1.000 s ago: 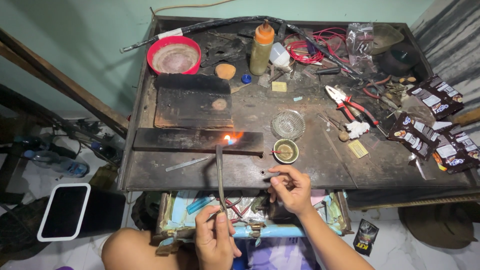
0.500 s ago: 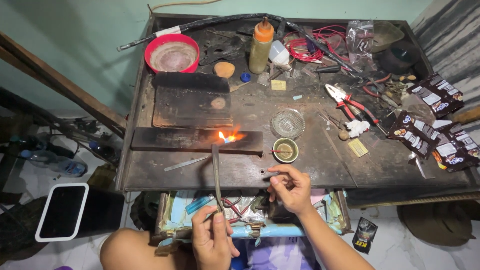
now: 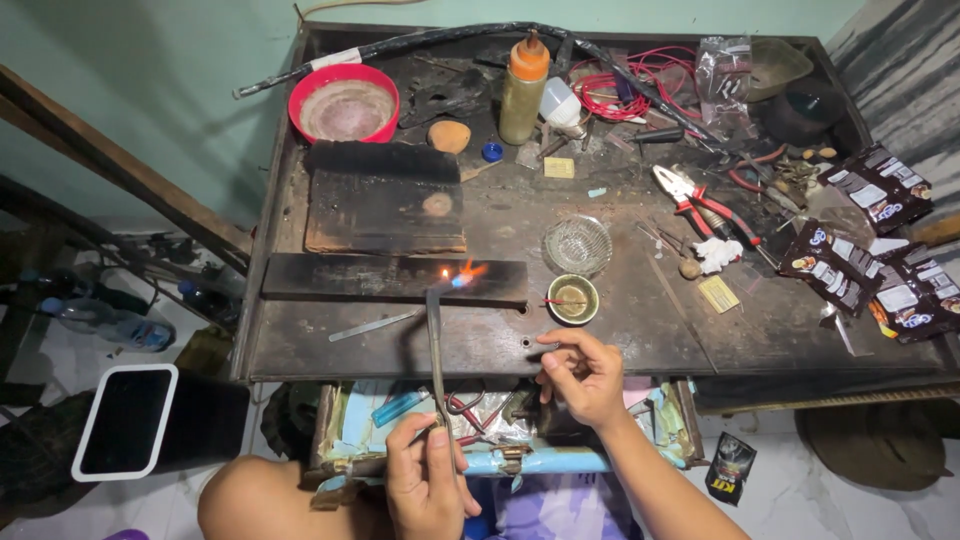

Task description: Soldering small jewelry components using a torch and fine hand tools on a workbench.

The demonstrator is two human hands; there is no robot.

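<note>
Left hand [image 3: 428,478], at 6 o'clock in the view, is closed around the near end of a thin metal blowpipe [image 3: 435,340], which runs up toward 12 o'clock and ends at a small orange flame [image 3: 462,273]. Right hand [image 3: 583,375], at 5 o'clock from the flame, pinches a thin wire-like piece between thumb and fingertips; what it is exactly is too small to tell.

Going by size, the dark, worn bench [image 3: 620,330] fills most of the view. On it, at 11 o'clock from the flame, lies a charred wooden block [image 3: 385,205], and just below that a long blackened bar [image 3: 350,278] on which the flame burns. A red bowl [image 3: 344,103] sits at 11 o'clock, well behind the block. An amber bottle with an orange cap [image 3: 522,88] stands at 1 o'clock. Dark snack packets [image 3: 868,250] lie at 3 o'clock by the bench edge, and red-handled pliers [image 3: 700,203] lie between them and a clear glass dish [image 3: 577,244]. Just below the dish, at 3 o'clock from the flame, sits a small round brass cup [image 3: 574,298]. A flat metal strip [image 3: 372,325] lies at 8 o'clock.
</note>
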